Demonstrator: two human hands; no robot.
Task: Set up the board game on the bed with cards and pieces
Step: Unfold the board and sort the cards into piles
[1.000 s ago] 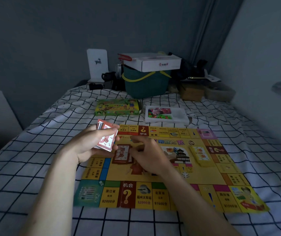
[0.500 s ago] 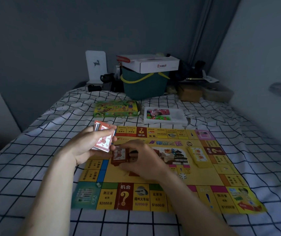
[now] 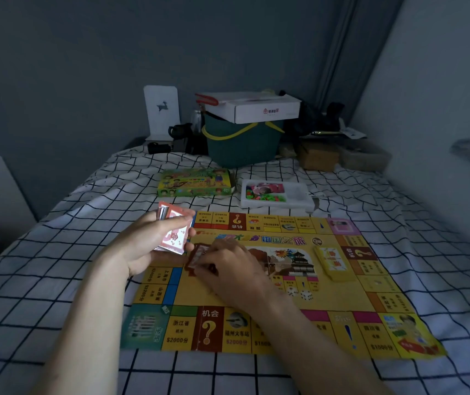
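Presently the left hand point(image 3: 154, 246) grips the red card deck point(image 3: 174, 233) just left of the right hand point(image 3: 228, 273), the nearer, pinching a card point(image 3: 196, 256) lengthwise on the game board point(image 3: 350, 315).

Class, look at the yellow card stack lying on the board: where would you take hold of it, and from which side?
Probably by its two long edges, coming from above. The yellow card stack lies flat on the board, a thick narrow block with bare board beside both long edges, so fingers could pinch across its width.
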